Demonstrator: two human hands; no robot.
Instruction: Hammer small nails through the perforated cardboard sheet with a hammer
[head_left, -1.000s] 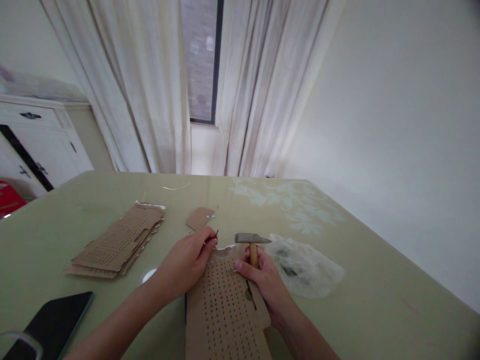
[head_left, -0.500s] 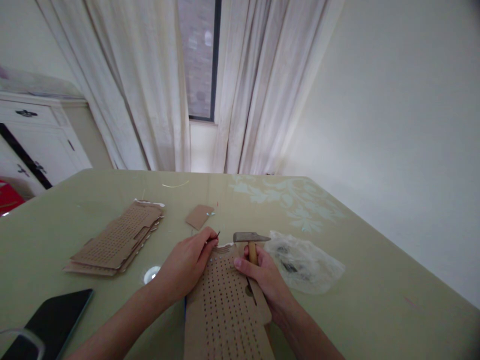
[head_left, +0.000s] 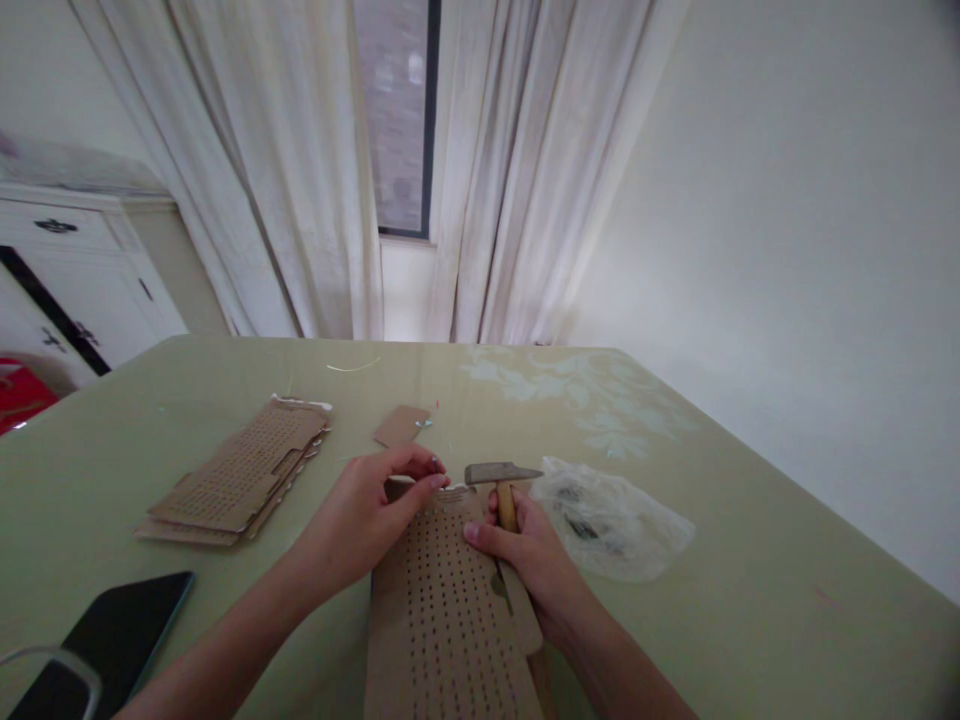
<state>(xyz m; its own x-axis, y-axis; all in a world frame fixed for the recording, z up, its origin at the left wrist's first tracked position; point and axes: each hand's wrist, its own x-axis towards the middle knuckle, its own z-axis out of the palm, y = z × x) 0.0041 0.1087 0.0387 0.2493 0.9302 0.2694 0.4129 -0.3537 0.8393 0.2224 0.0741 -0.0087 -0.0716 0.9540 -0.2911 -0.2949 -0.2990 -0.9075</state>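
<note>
In my right hand [head_left: 529, 540] is a hammer [head_left: 501, 472], gripped by its wooden handle, with the metal head above the fist. The thumb of that hand also lies over the right edge of a brown cardboard sheet [head_left: 442, 610] punched with rows of small holes. My left hand [head_left: 375, 510] is over the sheet's far left corner, thumb and fingers pinched together around what looks like a small nail, mostly hidden by the fingertips. White torn edging shows along the sheet's far end, between the two hands.
Right of the hammer lies a clear plastic bag [head_left: 630, 530] with dark small pieces inside. A stack of perforated cardboard [head_left: 240, 470] sits at left, a small cardboard piece [head_left: 401, 425] beyond my left hand. A dark tablet-like device [head_left: 112, 640] is at near left on the table [head_left: 735, 560].
My left hand has turned and shifted slightly right, its thumb now stretched toward the fingertips. The dark thin nail that stuck out is now mostly covered. My right hand keeps the hammer nearly still.
</note>
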